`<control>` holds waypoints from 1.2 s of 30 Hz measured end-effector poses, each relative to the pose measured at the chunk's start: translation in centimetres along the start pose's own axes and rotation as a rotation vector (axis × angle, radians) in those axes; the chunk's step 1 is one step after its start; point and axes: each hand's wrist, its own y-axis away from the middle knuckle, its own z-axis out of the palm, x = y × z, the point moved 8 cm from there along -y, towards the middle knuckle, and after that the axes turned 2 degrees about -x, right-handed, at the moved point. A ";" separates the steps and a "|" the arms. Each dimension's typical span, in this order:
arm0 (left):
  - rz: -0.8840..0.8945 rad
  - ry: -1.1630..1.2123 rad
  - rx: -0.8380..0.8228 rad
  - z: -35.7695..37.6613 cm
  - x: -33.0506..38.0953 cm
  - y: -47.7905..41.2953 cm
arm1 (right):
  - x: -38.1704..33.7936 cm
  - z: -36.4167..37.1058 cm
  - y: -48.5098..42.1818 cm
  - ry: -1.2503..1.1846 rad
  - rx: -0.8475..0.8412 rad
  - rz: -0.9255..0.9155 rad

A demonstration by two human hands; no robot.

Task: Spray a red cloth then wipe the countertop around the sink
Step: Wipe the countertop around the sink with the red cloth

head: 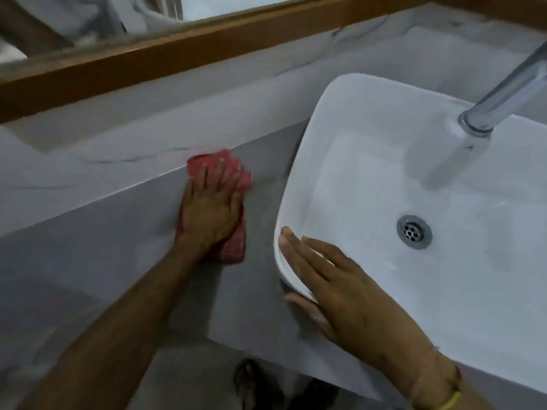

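The left hand (211, 208) lay flat, fingers spread, pressing the soft, limp cloth (233, 244) to the worktop (118, 232) beneath its palm, best held bunched under the palm, while the right hand (334, 282), open and empty, rested on the sink (299, 179) rim.

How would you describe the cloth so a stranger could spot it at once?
Start at the white sink, then move left across the grey countertop. The cloth lies flat under the left hand, against the back ledge. It is the only red thing there.
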 end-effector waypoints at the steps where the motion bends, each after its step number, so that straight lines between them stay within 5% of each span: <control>1: -0.037 0.024 0.000 0.1 1.4 -1.1 | 0.0 0.0 0.0 -0.003 -0.004 -0.007; 5: 0.168 0.039 -0.050 1.6 7.0 4.5 | 0.1 0.2 0.0 -0.034 -0.017 -0.014; 9: 0.292 0.023 -0.033 2.0 4.4 14.3 | -0.1 0.1 0.0 -0.033 0.006 -0.018; 16: -0.087 -0.008 -0.030 0.2 2.1 4.4 | -0.2 0.0 -0.1 0.017 0.027 0.013; 18: -0.048 -0.027 -0.056 1.2 4.5 5.9 | -0.2 -0.8 -0.1 0.026 0.037 0.031; 20: 0.075 0.019 -0.069 1.8 6.9 10.0 | -0.7 -3.3 1.1 0.111 0.243 0.033; 22: 0.120 0.121 -0.074 1.6 7.2 13.4 | -2.1 -5.3 4.9 0.119 0.618 0.074; 24: -0.002 0.217 -0.029 0.5 5.3 13.7 | -4.3 -4.0 8.4 -0.004 0.767 0.187; 27: -0.325 0.319 0.005 -1.5 1.5 12.1 | -5.9 2.5 8.8 -0.211 0.545 0.510; 31: -0.488 0.437 -0.133 -1.7 1.1 9.9 | -4.3 10.1 5.8 -0.505 0.117 0.936; 36: -0.614 0.779 -0.241 -0.7 -0.7 9.0 | -4.0 12.7 4.0 -0.730 0.101 1.135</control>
